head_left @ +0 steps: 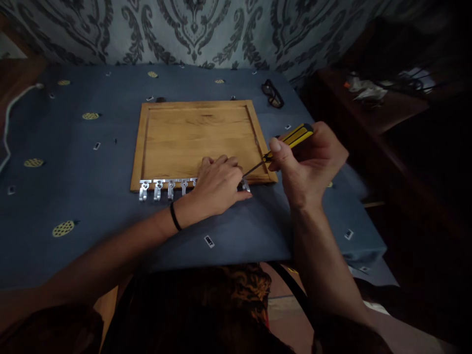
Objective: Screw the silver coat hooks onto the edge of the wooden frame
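Observation:
A wooden board [191, 137] with a raised frame lies on the blue cloth. Along its near edge runs a metal hook rail [162, 187] with several silver hooks. My left hand [217, 184] rests curled over the right part of that rail, fingers closed on it. My right hand [309, 162] grips a yellow and black screwdriver [291, 140]. Its shaft points down and left to the board's near right corner, just beside my left fingers. The tip is hidden behind my left hand.
The table wears a blue cloth [73, 167] with yellow patterns and small tags. Dark glasses [272, 93] lie at the back right. A white cord [14, 108] runs along the left. A dark side table [368, 103] with clutter stands to the right.

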Motion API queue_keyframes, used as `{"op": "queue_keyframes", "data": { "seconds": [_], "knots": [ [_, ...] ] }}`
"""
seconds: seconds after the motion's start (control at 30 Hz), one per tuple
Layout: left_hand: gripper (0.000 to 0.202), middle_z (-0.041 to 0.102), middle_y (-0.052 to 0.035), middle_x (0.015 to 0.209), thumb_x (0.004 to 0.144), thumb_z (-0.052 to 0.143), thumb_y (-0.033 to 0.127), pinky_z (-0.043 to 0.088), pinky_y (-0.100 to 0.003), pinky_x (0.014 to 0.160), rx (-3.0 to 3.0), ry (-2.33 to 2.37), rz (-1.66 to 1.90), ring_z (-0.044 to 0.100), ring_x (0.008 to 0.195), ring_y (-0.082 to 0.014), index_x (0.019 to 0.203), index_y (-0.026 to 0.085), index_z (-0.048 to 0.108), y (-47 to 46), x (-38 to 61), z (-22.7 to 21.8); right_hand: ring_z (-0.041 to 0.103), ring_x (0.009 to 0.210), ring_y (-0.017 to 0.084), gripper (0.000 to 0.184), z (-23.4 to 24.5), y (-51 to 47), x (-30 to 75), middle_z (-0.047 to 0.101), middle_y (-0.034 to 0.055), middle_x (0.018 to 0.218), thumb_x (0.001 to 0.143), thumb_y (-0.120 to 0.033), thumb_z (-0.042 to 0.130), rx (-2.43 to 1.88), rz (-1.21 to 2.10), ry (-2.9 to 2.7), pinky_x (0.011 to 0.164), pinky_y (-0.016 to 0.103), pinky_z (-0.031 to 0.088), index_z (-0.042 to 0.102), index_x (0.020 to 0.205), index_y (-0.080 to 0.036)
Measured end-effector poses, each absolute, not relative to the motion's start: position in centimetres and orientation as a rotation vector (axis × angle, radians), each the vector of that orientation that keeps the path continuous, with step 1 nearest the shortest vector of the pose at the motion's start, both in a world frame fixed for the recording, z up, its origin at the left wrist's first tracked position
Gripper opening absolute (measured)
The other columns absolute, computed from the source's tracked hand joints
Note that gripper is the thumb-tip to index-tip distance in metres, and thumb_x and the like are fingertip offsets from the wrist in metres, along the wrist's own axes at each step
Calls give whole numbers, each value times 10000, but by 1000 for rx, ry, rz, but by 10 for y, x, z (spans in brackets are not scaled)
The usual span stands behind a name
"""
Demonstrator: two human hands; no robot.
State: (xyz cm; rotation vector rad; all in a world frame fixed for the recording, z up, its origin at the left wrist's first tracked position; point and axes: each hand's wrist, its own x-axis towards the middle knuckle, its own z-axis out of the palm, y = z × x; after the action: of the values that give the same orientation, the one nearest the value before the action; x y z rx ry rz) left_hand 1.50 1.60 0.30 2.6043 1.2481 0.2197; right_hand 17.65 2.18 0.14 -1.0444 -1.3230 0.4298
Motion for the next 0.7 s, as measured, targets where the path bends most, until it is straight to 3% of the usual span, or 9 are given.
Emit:
{"op": "queue_keyframes", "data": {
  "seconds": [0.17,0.33,0.53,0.7],
  "knots": [
    [356,677,-120,1227,909,724,470,384,-443,914,2594,1255,190,575,1209,-318,1040,140,700,16,15,4,484,400,84,399,2,23,178,612,-60,664,641,-417,934,-991,590,-1351,310,265,356,576,732,-267],
    [360,675,-121,1232,914,718,468,380,-444,923,2592,1253,190,574,1210,-319,1050,135,700,16,15,4,511,410,90,360,0,23,179,629,-60,700,663,-456,915,-960,623,-1381,325,266,391,642,831,-293],
    [349,684,-118,1209,912,721,470,381,-428,897,2607,1243,221,581,1185,-315,1023,140,693,15,14,2,524,420,85,319,2,22,181,633,-56,695,673,-451,911,-973,639,-1397,347,253,416,678,823,-292],
    [345,690,-125,1182,902,732,475,393,-429,887,2615,1247,225,591,1167,-315,996,146,692,16,14,1,578,434,86,240,3,20,184,720,-28,797,821,-504,779,-948,702,-1442,385,252,456,748,935,-295]
  ]
}}
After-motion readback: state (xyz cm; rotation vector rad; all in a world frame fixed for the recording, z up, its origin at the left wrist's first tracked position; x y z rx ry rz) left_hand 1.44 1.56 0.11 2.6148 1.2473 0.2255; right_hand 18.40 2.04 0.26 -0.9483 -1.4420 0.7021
